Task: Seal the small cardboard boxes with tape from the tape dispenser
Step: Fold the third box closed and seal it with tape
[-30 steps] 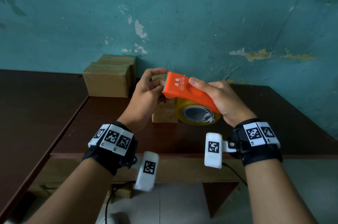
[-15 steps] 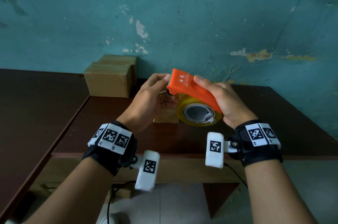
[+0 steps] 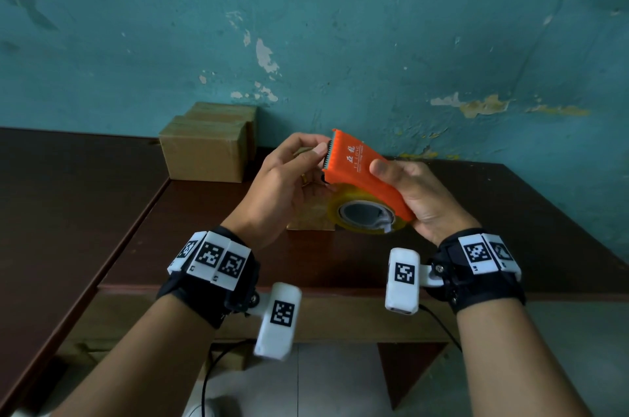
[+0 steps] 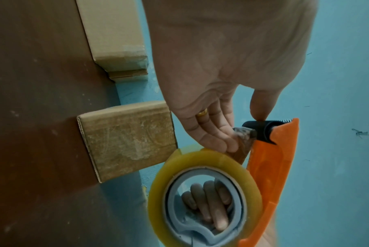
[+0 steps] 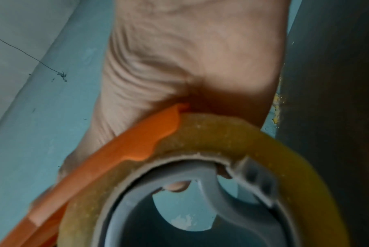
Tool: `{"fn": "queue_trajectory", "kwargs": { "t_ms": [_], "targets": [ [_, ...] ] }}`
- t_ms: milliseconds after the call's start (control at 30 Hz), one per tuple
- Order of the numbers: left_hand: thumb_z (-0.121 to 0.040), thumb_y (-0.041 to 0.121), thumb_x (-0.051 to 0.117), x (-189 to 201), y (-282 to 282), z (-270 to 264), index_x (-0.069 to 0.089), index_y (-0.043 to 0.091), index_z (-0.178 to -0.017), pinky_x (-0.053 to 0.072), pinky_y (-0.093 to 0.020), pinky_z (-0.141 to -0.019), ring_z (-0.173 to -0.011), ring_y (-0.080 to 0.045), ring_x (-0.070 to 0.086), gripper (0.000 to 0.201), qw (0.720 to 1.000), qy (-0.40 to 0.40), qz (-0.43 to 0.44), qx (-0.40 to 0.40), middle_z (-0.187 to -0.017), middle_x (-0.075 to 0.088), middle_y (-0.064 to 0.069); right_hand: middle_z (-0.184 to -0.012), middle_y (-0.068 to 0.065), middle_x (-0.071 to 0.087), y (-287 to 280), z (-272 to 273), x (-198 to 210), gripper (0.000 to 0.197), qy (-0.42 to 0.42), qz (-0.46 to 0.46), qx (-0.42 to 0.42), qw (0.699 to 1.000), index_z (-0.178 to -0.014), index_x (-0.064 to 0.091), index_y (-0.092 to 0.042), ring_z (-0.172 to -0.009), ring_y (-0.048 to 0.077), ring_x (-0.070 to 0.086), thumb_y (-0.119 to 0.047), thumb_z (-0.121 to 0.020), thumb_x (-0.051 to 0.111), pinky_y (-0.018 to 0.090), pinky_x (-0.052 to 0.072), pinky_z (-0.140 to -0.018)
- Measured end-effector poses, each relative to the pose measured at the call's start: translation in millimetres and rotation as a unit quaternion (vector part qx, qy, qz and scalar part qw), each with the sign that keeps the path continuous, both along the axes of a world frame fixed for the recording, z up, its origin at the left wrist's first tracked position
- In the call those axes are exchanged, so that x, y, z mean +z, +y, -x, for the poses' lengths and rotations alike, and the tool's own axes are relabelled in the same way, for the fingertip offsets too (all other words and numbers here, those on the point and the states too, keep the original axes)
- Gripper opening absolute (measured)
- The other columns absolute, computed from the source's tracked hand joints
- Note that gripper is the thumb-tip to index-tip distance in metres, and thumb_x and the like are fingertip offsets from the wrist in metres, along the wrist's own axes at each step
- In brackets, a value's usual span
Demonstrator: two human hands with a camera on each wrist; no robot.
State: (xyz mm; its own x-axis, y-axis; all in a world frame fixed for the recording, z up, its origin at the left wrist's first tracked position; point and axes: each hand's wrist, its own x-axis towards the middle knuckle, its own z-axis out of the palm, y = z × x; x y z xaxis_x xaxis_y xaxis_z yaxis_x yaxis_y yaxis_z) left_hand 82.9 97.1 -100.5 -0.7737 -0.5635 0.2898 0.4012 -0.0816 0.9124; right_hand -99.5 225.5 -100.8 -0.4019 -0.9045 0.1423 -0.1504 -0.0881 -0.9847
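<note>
My right hand (image 3: 401,185) grips the orange tape dispenser (image 3: 364,171) above the table, thumb on its top and fingers through the grey core (image 4: 208,212). The yellowish tape roll (image 3: 367,215) hangs under it. My left hand (image 3: 318,157) is at the toothed blade end; in the left wrist view its thumb sits on the black roller (image 4: 261,127) while the fingers pinch the loose tape end (image 4: 242,142). A small cardboard box (image 3: 313,215) lies flat on the table below both hands, partly hidden by them, its top shiny with tape (image 4: 126,138).
Two more cardboard boxes (image 3: 204,151) stand together at the back left against the teal wall. The dark wooden table (image 3: 510,229) joins a second one (image 3: 68,212) on the left. A cable (image 3: 211,372) hangs below the front edge.
The dispenser has risen a little and tilted its blade end upward. My left fingers have shifted from the front of the blade to the tape end under the roller.
</note>
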Motion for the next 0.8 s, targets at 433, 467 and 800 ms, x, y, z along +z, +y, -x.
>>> {"fn": "queue_trajectory", "kwargs": {
  "t_ms": [433,467,800],
  "targets": [
    [-0.094,0.013,0.067,-1.2,-2.9,-4.0,0.061,0.004,-0.121,0.05,-0.038,-0.09,-0.101,-0.031,0.062,0.03,0.997,0.033,0.062,-0.022,-0.108,0.065,-0.022,-0.088,0.012,0.074,3.2,11.8,-7.2,0.065,0.052,0.035,0.014,0.998,-0.083,0.079,-0.016,-0.084,0.032,0.068,-0.059,-0.041,0.103,0.059,0.059,-0.081],
    [-0.093,0.013,0.068,-1.1,-3.2,-4.3,0.062,0.004,-0.121,0.049,-0.038,-0.089,-0.098,-0.029,0.062,0.03,0.997,0.032,0.068,-0.02,-0.101,0.065,-0.018,-0.089,0.011,0.075,3.9,12.3,-6.5,0.062,0.056,0.033,0.021,0.998,-0.084,0.08,-0.017,-0.086,0.031,0.07,-0.056,-0.043,0.104,0.059,0.059,-0.084],
    [-0.092,0.002,0.066,6.1,-6.7,-13.3,0.064,0.0,-0.12,0.05,-0.037,-0.091,-0.101,-0.027,0.061,0.028,0.989,0.046,0.129,-0.06,-0.104,0.067,-0.015,-0.091,0.002,0.076,13.1,16.1,2.6,0.044,0.053,0.076,0.085,0.992,-0.091,0.077,-0.021,-0.086,0.014,0.071,-0.026,-0.056,0.102,0.027,0.059,-0.08]
  ]
}}
